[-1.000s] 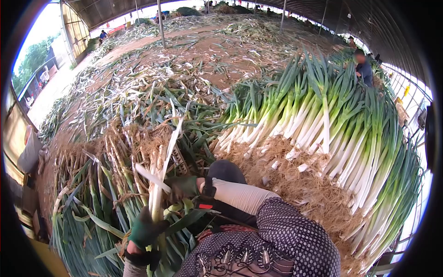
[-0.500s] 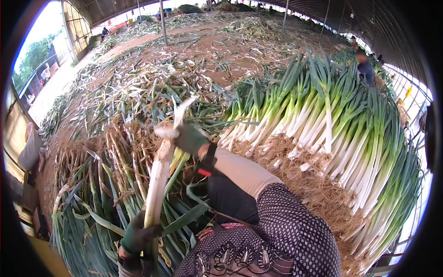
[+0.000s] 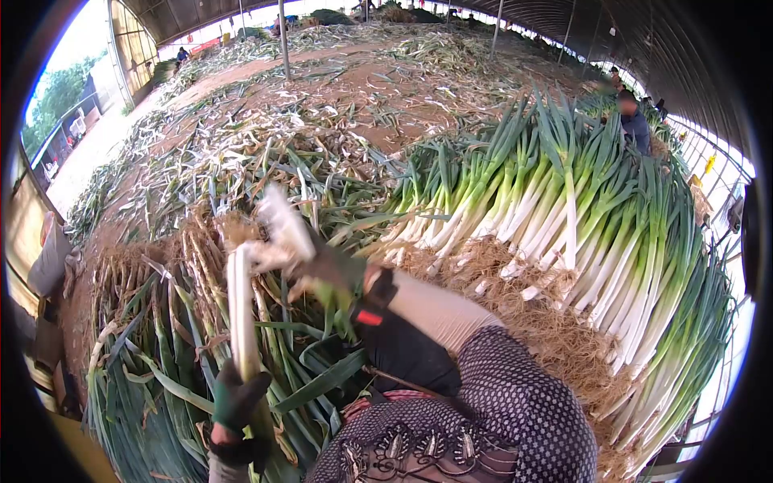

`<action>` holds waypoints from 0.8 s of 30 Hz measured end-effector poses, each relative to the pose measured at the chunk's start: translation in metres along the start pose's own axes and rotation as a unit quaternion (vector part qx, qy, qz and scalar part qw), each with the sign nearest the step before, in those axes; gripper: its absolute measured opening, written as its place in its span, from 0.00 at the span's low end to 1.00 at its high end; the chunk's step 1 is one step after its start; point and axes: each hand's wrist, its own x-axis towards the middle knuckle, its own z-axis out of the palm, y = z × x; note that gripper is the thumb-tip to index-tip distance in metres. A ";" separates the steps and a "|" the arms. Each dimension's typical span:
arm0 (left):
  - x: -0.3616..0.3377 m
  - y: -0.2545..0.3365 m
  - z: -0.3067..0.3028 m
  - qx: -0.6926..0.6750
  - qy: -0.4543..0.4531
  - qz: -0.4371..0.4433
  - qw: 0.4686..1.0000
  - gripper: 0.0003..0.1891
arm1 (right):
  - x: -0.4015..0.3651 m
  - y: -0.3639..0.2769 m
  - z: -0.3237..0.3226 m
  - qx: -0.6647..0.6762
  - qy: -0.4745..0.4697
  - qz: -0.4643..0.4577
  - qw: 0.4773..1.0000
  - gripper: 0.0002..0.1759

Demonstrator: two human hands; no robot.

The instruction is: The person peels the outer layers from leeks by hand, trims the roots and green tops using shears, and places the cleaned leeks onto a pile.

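Fingers of my left hand (image 3: pixel 239 398), in a dark green glove, wrap round the lower part of a long green onion (image 3: pixel 243 310). Its bare white shank stands nearly upright, with the root end at the top. My right hand (image 3: pixel 334 262), gloved and smeared by motion, is just right of that root end, closed on loose peeled skin (image 3: pixel 287 225) of white and brownish layers. Unpeeled green onions (image 3: pixel 173 338) with dry brown skins and roots lie in a heap below and left of my hands.
On the right, a long row of cleaned green onions (image 3: pixel 596 266) lies with white ends and roots toward me. Peeled leaf scraps (image 3: pixel 282 149) litter the ground ahead. A metal post (image 3: pixel 284 40) stands beyond, and a person (image 3: pixel 634 125) is at the far right.
My right hand has moved slightly down, drawing skin away from the onion's root end. The onion's shank is now cleaner and whiter, and its top has shifted left.
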 end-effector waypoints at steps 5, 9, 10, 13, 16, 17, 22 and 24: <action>0.005 0.005 0.020 -0.057 -0.100 0.001 0.993 0.28 | 0.041 0.083 0.083 0.118 0.033 -0.085 0.989 0.24; -0.001 0.002 -0.005 -0.235 -0.216 -0.129 0.939 0.37 | 0.036 0.081 0.080 0.238 -0.007 -0.046 0.970 0.18; -0.002 -0.002 -0.012 -0.263 -0.239 -0.178 0.918 0.39 | 0.033 0.080 0.076 0.232 -0.019 -0.042 0.972 0.17; 0.008 -0.037 -0.014 -0.274 -0.266 -0.203 0.902 0.37 | 0.037 0.088 0.074 0.130 -0.014 -0.042 0.990 0.15; 0.000 -0.017 -0.007 -0.246 -0.231 -0.183 0.923 0.32 | 0.040 0.083 0.058 0.000 -0.020 -0.057 0.998 0.17; 0.000 -0.019 -0.008 -0.223 -0.212 -0.177 0.935 0.31 | 0.028 0.082 0.057 0.080 -0.009 -0.048 0.996 0.16; -0.003 -0.008 -0.002 -0.169 -0.185 -0.169 0.953 0.25 | 0.031 0.078 0.022 0.162 0.132 -0.023 0.978 0.14; -0.002 -0.009 -0.001 -0.165 -0.217 -0.146 0.951 0.21 | 0.035 0.078 0.008 0.282 0.144 -0.088 0.944 0.16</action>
